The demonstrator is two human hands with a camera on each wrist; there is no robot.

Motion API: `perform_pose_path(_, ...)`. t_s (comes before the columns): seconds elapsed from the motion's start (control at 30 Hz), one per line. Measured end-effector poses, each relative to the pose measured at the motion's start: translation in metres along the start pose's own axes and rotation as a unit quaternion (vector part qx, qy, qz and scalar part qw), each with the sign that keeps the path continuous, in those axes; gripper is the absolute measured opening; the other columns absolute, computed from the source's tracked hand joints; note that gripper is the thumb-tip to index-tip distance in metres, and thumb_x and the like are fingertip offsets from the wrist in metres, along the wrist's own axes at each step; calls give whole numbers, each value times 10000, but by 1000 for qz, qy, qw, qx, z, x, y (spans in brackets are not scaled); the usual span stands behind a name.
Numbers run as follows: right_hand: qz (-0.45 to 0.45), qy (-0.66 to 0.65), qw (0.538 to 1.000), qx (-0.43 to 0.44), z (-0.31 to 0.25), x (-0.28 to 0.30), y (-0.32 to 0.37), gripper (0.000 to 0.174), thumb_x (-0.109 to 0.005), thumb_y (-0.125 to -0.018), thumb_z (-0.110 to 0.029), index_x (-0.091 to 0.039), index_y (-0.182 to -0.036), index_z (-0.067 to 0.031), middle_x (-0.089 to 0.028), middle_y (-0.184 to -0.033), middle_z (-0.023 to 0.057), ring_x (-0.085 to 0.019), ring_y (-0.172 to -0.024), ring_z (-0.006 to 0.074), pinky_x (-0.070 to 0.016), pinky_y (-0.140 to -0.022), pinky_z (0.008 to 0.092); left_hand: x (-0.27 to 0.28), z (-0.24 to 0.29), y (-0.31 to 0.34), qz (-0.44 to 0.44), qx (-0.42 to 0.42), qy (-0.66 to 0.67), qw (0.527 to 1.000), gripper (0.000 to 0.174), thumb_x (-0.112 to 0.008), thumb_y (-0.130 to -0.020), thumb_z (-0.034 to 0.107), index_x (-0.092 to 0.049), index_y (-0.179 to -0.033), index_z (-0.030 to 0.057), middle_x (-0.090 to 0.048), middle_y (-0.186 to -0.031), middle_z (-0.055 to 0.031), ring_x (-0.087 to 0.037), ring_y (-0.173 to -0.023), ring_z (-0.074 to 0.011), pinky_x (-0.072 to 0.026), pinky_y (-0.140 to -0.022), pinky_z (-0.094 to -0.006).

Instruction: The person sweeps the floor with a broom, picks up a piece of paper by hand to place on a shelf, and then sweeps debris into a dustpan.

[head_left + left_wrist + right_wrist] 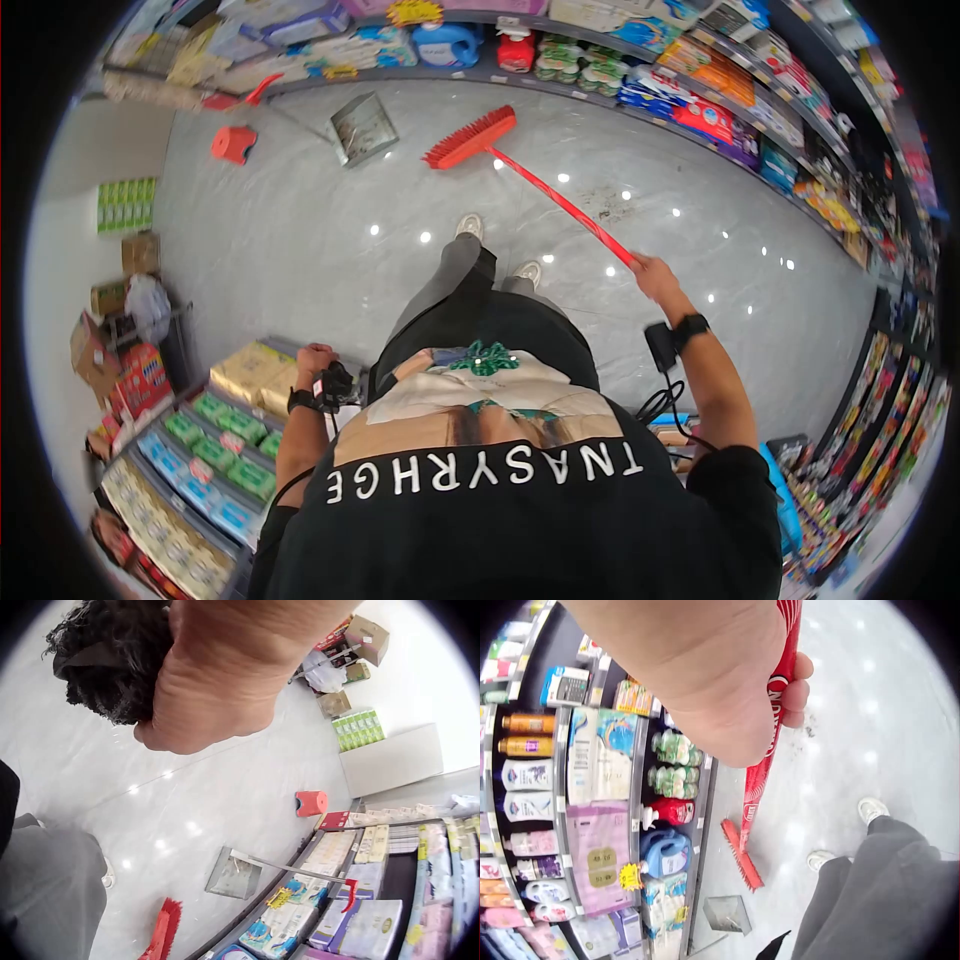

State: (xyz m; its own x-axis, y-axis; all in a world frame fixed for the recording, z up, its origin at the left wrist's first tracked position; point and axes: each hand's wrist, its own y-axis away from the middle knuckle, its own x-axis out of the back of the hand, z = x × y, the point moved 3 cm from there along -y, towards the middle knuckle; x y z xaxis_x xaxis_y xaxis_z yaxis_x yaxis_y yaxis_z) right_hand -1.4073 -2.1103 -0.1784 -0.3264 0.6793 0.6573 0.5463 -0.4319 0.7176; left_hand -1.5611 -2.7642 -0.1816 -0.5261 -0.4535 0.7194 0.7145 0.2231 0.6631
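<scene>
Although the left hand shows little of its fingers, one red broom, held in the right hand.
Orange-red stool, floor, ahead and left of the left fingers; dark shaggy mass, just beside those fingers, whether clamped cannot be told; grey dustpan, floor, well ahead of them; broom head, ahead and left of the right fingers, which are clamped round the handle.
</scene>
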Motion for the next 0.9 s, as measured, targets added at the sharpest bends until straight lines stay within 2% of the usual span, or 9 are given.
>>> perform_pose_path(0.03,19,24,999,34,-11,-5,-21,352,-397,-804,-344,-478,-1119,-210,-580,-878,141,-563,-782,262,-430,-699,338,-2,-16,7,6,-12,-18,1000,206,-677,-508,97,-588,-668,4,-587,-631,-55,-543,-577,-111,-452,-561,-240)
perform_pose_path(0.17,-33,108,993,38,-54,-3,-62,347,-348,-817,-340,-449,-1135,-245,-534,-1007,108,-498,-939,267,-398,-787,363,-7,-29,68,43,4,23,999,219,-653,-529,111,-588,-702,-7,-591,-654,-52,-543,-584,-109,-446,-564,-232)
perform_pose_path(0.33,-37,168,984,48,-11,15,-37,321,-345,-812,-320,-466,-1098,-238,-522,-1034,104,-488,-969,277,-400,-794,387,-58,-83,95,-7,18,22,1000,178,-633,-545,128,-605,-682,18,-600,-652,-55,-553,-590,-120,-442,-565,-239)
perform_pose_path(0.4,-20,196,980,35,28,39,-12,333,-361,-799,-315,-462,-1108,-246,-541,-1000,100,-504,-944,277,-405,-785,385,-88,-125,88,-27,46,22,998,145,-631,-549,130,-612,-655,33,-604,-646,-60,-560,-597,-121,-447,-567,-245)
perform_pose_path(0.5,9,233,972,-41,81,71,34,333,-384,-789,-333,-486,-1100,-268,-545,-1006,88,-504,-952,265,-391,-812,350,-100,-122,99,-95,64,158,981,118,-623,-557,120,-613,-643,39,-599,-632,-52,-556,-585,-118,-449,-557,-244)
perform_pose_path(0.53,5,236,970,-63,86,83,58,333,-390,-789,-336,-484,-1101,-270,-545,-1010,83,-509,-946,259,-385,-822,343,-116,-134,94,-75,89,83,990,83,-604,-587,73,-603,-658,30,-587,-621,-45,-546,-574,-116,-445,-546,-240)
perform_pose_path(0.57,27,247,964,-90,91,91,77,318,-398,-789,-340,-500,-1082,-270,-550,-996,83,-514,-935,257,-394,-809,349,-117,-132,89,-104,83,147,980,78,-597,-597,57,-598,-669,26,-582,-621,-44,-542,-571,-116,-444,-543,-240)
perform_pose_path(0.63,41,292,949,-109,87,105,109,296,-407,-792,-328,-514,-1062,-272,-561,-967,83,-516,-925,258,-406,-791,354,-107,-127,87,-159,78,273,946,76,-583,-616,23,-587,-692,19,-572,-621,-41,-534,-566,-117,-442,-536,-240)
perform_pose_path(0.9,101,303,943,-94,57,113,192,295,-454,-790,-316,-520,-1069,-249,-566,-960,94,-528,-902,260,-412,-776,329,-89,-129,85,-94,96,211,968,158,-599,-593,-1,-569,-746,16,-559,-657,-44,-519,-566,-127,-437,-529,-242)
